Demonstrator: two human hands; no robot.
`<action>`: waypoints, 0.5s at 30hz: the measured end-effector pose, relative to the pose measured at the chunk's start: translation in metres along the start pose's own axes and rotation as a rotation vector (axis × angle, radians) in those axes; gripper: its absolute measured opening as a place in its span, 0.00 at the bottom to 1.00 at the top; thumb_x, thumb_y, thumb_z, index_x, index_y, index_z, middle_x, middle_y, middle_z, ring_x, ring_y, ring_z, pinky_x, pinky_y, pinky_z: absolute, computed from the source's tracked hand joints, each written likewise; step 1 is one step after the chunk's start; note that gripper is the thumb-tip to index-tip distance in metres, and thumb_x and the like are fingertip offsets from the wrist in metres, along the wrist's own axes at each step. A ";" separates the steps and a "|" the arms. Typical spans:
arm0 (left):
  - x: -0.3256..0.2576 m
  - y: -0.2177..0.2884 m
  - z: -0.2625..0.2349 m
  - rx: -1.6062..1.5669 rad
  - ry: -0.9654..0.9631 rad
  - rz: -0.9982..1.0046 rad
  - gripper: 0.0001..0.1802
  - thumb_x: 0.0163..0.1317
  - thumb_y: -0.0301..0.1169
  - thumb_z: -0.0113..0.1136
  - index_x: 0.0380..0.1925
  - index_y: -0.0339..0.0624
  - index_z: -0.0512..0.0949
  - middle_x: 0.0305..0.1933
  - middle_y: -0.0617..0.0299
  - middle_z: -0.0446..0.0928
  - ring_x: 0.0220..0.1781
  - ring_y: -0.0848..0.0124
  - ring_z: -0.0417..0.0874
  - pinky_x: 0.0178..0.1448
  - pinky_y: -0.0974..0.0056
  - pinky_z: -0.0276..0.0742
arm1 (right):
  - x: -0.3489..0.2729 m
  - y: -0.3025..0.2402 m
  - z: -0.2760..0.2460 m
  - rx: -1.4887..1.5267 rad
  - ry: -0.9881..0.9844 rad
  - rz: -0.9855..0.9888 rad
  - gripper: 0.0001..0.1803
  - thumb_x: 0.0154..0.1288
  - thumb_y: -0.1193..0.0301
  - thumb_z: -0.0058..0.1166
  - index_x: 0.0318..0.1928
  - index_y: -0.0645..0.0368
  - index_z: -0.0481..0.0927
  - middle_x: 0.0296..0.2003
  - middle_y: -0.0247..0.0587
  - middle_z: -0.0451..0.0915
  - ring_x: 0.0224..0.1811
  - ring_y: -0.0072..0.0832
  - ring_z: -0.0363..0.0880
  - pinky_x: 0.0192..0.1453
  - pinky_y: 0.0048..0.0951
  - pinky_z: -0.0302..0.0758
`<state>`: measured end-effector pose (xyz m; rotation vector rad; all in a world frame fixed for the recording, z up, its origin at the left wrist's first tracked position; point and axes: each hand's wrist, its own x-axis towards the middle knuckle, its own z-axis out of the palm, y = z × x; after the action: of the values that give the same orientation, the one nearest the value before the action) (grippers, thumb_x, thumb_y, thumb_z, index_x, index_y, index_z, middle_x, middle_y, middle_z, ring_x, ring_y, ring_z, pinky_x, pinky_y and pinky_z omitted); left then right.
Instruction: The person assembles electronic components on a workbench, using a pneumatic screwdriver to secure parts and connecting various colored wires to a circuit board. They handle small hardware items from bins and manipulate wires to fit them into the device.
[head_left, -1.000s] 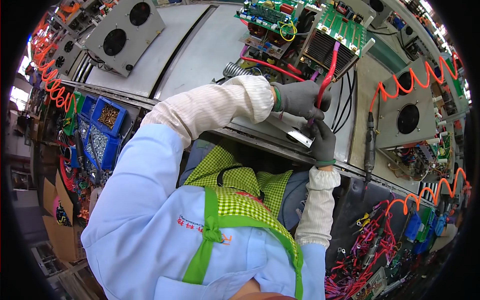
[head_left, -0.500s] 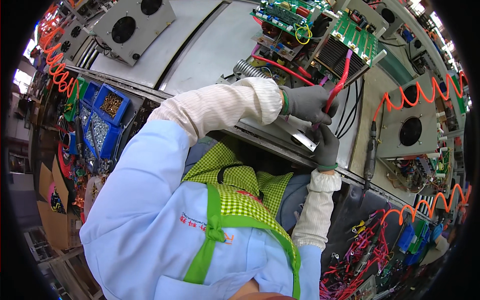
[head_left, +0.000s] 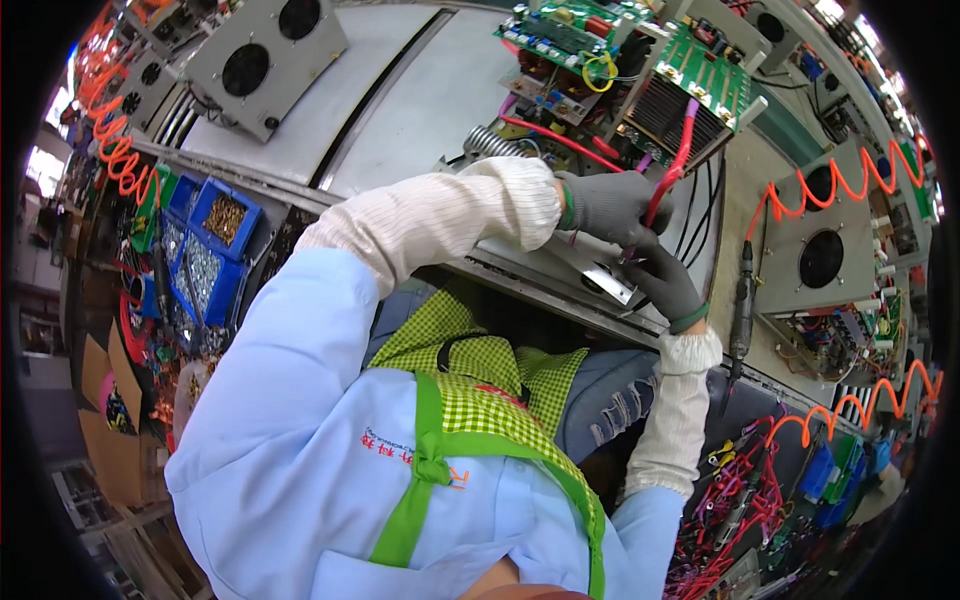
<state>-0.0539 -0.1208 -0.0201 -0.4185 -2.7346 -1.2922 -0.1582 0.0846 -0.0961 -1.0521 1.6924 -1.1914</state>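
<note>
Left hand point(head_left: 607, 206) closed round red cable point(head_left: 682, 155); right hand point(head_left: 668, 282) at lower end, grip unclear. Slip might scrape right hand against metal strip point(head_left: 612, 284) just beside.

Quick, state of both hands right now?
Left hand: closed on the thick red cable.
Right hand: fingers bent, tips by the cable's lower end; whether they grip it can't be told.

the cable point(head_left: 681, 160) is red, the gloves point(head_left: 606, 207) grey, the apron point(head_left: 455, 402) green-and-white checked.
</note>
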 end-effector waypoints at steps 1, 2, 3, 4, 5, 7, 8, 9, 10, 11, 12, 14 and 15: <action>-0.001 0.002 -0.002 0.003 -0.010 -0.008 0.14 0.59 0.37 0.67 0.32 0.37 0.76 0.29 0.53 0.80 0.30 0.62 0.83 0.36 0.60 0.76 | 0.004 -0.003 -0.001 -0.022 -0.020 -0.003 0.21 0.63 0.78 0.58 0.58 0.64 0.76 0.44 0.40 0.82 0.45 0.25 0.82 0.50 0.26 0.78; -0.001 0.003 -0.003 -0.001 -0.014 -0.018 0.14 0.59 0.38 0.67 0.32 0.37 0.76 0.28 0.53 0.80 0.30 0.63 0.83 0.36 0.60 0.76 | 0.006 -0.006 -0.004 -0.023 -0.056 -0.005 0.22 0.62 0.78 0.59 0.58 0.63 0.77 0.44 0.40 0.82 0.46 0.24 0.81 0.51 0.26 0.78; -0.002 0.005 -0.004 -0.009 -0.028 -0.018 0.14 0.60 0.36 0.66 0.31 0.37 0.75 0.28 0.55 0.79 0.28 0.65 0.82 0.35 0.61 0.76 | 0.010 -0.007 -0.004 -0.138 -0.033 0.026 0.23 0.60 0.77 0.62 0.58 0.60 0.78 0.45 0.40 0.82 0.46 0.24 0.82 0.51 0.27 0.78; -0.002 0.007 -0.004 -0.024 -0.018 0.001 0.14 0.60 0.36 0.66 0.30 0.37 0.75 0.28 0.56 0.79 0.28 0.66 0.82 0.35 0.61 0.76 | 0.012 -0.008 -0.005 -0.135 -0.067 -0.004 0.23 0.60 0.77 0.62 0.58 0.60 0.78 0.45 0.40 0.82 0.46 0.24 0.82 0.52 0.27 0.78; -0.002 0.008 -0.005 -0.033 -0.013 0.019 0.13 0.60 0.35 0.66 0.30 0.37 0.75 0.28 0.57 0.79 0.28 0.66 0.82 0.35 0.61 0.76 | 0.014 -0.008 -0.004 -0.136 -0.084 0.024 0.23 0.60 0.77 0.63 0.57 0.59 0.78 0.45 0.41 0.82 0.46 0.24 0.82 0.52 0.27 0.79; -0.001 0.010 -0.008 -0.047 -0.048 -0.021 0.12 0.61 0.34 0.66 0.31 0.36 0.76 0.28 0.59 0.79 0.28 0.68 0.81 0.36 0.63 0.77 | 0.015 -0.008 -0.004 -0.146 -0.085 -0.001 0.23 0.59 0.75 0.63 0.57 0.60 0.78 0.44 0.40 0.83 0.47 0.25 0.82 0.52 0.27 0.79; -0.001 0.010 -0.009 -0.034 -0.051 0.002 0.13 0.61 0.34 0.67 0.31 0.36 0.76 0.29 0.59 0.79 0.28 0.69 0.81 0.36 0.63 0.77 | 0.015 -0.007 -0.004 -0.141 -0.076 0.025 0.23 0.60 0.75 0.63 0.57 0.61 0.78 0.44 0.40 0.83 0.46 0.24 0.82 0.51 0.27 0.79; 0.000 0.011 -0.009 -0.030 -0.056 0.019 0.13 0.61 0.35 0.67 0.32 0.36 0.76 0.29 0.59 0.79 0.29 0.69 0.81 0.36 0.63 0.77 | 0.014 -0.006 -0.004 -0.134 -0.072 0.021 0.23 0.60 0.75 0.63 0.57 0.61 0.78 0.43 0.40 0.83 0.46 0.24 0.82 0.51 0.27 0.79; -0.001 0.012 -0.009 -0.024 -0.065 0.006 0.13 0.61 0.35 0.67 0.32 0.36 0.77 0.29 0.59 0.78 0.30 0.69 0.81 0.37 0.64 0.77 | 0.013 -0.004 -0.004 -0.144 -0.071 0.045 0.23 0.60 0.75 0.63 0.57 0.62 0.79 0.43 0.39 0.83 0.45 0.24 0.82 0.51 0.27 0.79; -0.001 0.012 -0.009 -0.072 -0.090 -0.039 0.14 0.61 0.36 0.68 0.32 0.35 0.77 0.30 0.58 0.78 0.32 0.69 0.81 0.37 0.64 0.77 | 0.012 -0.003 -0.003 -0.083 -0.062 0.054 0.23 0.60 0.74 0.63 0.57 0.63 0.78 0.43 0.40 0.84 0.43 0.24 0.82 0.50 0.27 0.79; -0.001 0.013 -0.008 -0.072 -0.077 -0.044 0.14 0.60 0.36 0.69 0.32 0.35 0.77 0.30 0.58 0.78 0.32 0.70 0.80 0.37 0.64 0.77 | 0.011 -0.002 -0.003 -0.015 -0.065 0.060 0.23 0.60 0.75 0.63 0.56 0.63 0.78 0.42 0.41 0.84 0.43 0.24 0.83 0.50 0.27 0.79; -0.003 0.016 -0.010 -0.069 -0.065 -0.066 0.15 0.60 0.36 0.69 0.32 0.35 0.77 0.30 0.58 0.77 0.33 0.70 0.80 0.37 0.64 0.76 | 0.012 -0.003 0.000 0.102 -0.067 0.101 0.23 0.59 0.75 0.63 0.56 0.63 0.79 0.42 0.42 0.84 0.42 0.24 0.83 0.49 0.27 0.79; -0.004 0.017 -0.011 -0.054 -0.057 -0.062 0.15 0.60 0.36 0.69 0.32 0.35 0.77 0.30 0.58 0.77 0.33 0.70 0.80 0.37 0.64 0.76 | 0.013 -0.004 0.000 0.022 -0.069 0.058 0.21 0.59 0.75 0.64 0.54 0.64 0.81 0.39 0.40 0.85 0.41 0.22 0.82 0.48 0.26 0.79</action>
<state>-0.0452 -0.1197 -0.0015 -0.3843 -2.7856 -1.3927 -0.1614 0.0713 -0.0938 -1.0125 1.6426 -1.1215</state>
